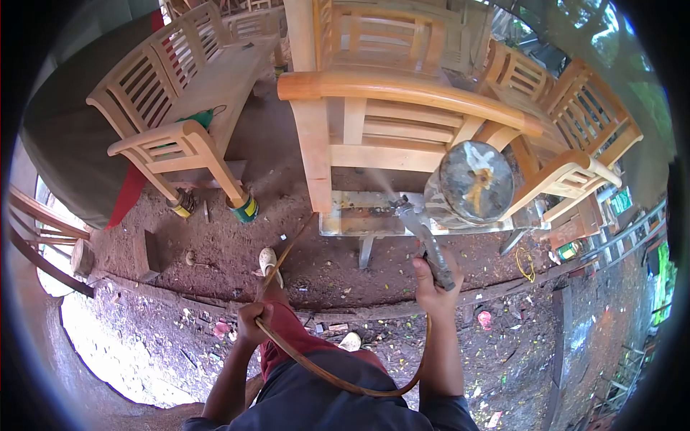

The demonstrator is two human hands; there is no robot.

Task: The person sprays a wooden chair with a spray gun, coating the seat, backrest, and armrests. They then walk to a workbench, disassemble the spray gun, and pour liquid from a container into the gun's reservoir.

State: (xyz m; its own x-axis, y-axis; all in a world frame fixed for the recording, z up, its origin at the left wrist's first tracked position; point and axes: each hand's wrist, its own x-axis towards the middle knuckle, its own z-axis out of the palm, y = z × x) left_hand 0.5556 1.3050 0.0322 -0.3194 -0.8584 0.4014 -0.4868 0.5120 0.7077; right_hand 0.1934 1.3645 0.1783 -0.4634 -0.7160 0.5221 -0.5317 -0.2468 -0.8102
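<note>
My right hand [437, 287] is wrapped around the handle of a paint-stained spray gun [417, 224]. A pale mist leaves its nozzle toward the lower side of a wooden armchair or bench [384, 156]. The curved armrest [402, 90] of that piece is darker and glossier than its pale frame. My left hand [254, 323] is closed around a brown hose [309, 365], which loops across my lap up to my right forearm. Right of the gun is a round container [476, 181] with a smeared grey lid.
A low stained bench [345, 228] stands beneath the container. At left, a slatted wooden bench [208, 100] has its legs in cans [244, 208], with a green cloth [198, 118] on it. More wooden seats [575, 122] stand right. A wood block [146, 255] rests on the littered dirt floor.
</note>
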